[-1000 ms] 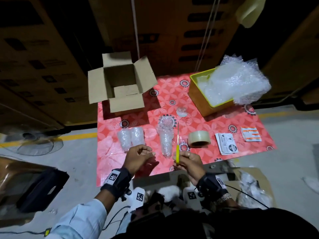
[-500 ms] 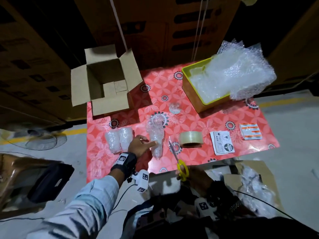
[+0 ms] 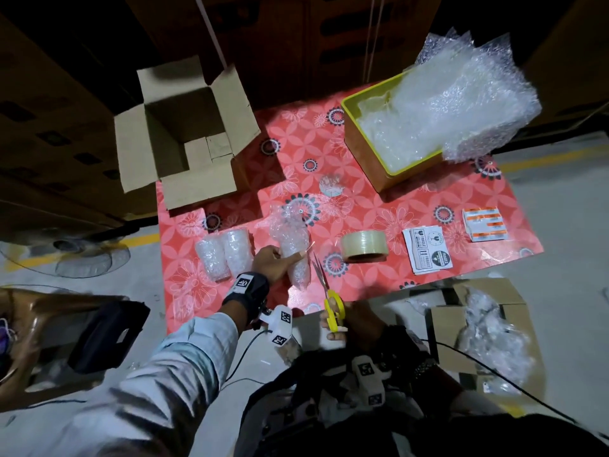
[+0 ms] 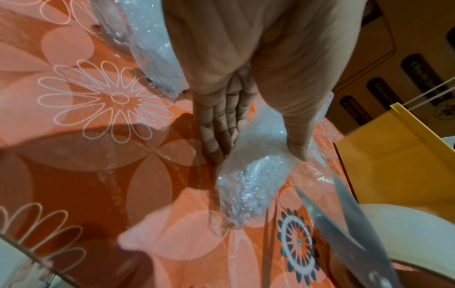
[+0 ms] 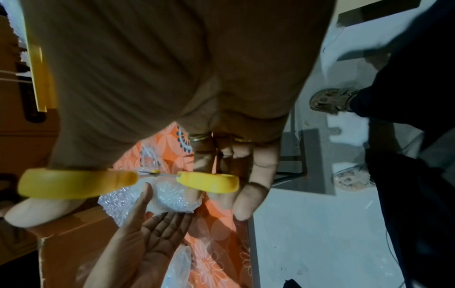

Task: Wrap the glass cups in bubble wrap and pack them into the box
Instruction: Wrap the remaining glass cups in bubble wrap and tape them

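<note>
**Q:** What stage of the packing is shown?

**A:** Mid-task. Two wrapped cups (image 3: 225, 253) lie side by side on the counter (image 3: 412, 206), left of a third wrapped cup (image 3: 291, 249) whose bubble wrap looks loose at its far end. One bare glass cup (image 3: 330, 185) appears to stand farther back, unwrapped. The box (image 3: 184, 140) is open at the counter's far left corner, and nothing is visible inside it.

**Q:** What are the hands doing?

**A:** The left hand (image 3: 275, 263) rests on the third bundle, fingers fairly straight beside it and thumb laid across it. The right hand (image 3: 342, 319) has thumb and fingers through the handles of yellow scissors (image 3: 324, 288), blades parted just beside the bundle.

**Q:** What remains?

**A:** By judgement: finishing this bundle, wrapping the bare cup, and packing all of them. Supplies are at hand: a tape roll (image 3: 362, 247), spare bubble wrap (image 3: 461, 100) in a yellow bin (image 3: 365, 150), and fragile labels (image 3: 428, 252).
</note>
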The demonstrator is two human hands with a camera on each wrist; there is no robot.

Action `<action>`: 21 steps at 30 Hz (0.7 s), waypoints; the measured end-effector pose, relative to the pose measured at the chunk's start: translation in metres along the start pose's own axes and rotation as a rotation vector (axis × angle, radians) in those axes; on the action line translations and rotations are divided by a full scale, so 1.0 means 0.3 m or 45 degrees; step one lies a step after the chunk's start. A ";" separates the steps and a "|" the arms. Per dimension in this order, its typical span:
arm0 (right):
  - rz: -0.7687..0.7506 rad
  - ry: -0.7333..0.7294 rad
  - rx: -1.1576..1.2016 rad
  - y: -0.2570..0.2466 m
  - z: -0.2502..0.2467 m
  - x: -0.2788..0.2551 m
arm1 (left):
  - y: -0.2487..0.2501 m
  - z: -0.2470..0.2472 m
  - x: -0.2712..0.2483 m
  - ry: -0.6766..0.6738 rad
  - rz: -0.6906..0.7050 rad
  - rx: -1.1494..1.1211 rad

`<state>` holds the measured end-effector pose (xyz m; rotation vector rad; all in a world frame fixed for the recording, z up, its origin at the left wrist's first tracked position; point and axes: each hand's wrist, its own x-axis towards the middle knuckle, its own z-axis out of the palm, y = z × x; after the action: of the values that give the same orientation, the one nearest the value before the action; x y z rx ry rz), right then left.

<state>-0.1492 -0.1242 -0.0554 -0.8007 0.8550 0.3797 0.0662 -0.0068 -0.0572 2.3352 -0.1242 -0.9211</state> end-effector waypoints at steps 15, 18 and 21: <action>-0.055 0.057 0.023 0.055 -0.020 -0.025 | -0.001 -0.021 -0.001 -0.019 0.051 0.040; -0.116 0.092 -0.003 0.049 -0.016 -0.020 | 0.004 -0.026 -0.009 0.013 0.069 0.029; -0.183 0.126 0.033 0.039 -0.027 -0.027 | 0.005 -0.030 -0.023 0.057 0.078 0.007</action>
<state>-0.1655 -0.1226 -0.0578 -0.8572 0.8868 0.2030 0.0671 -0.0012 -0.0471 2.3422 -0.1789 -0.8395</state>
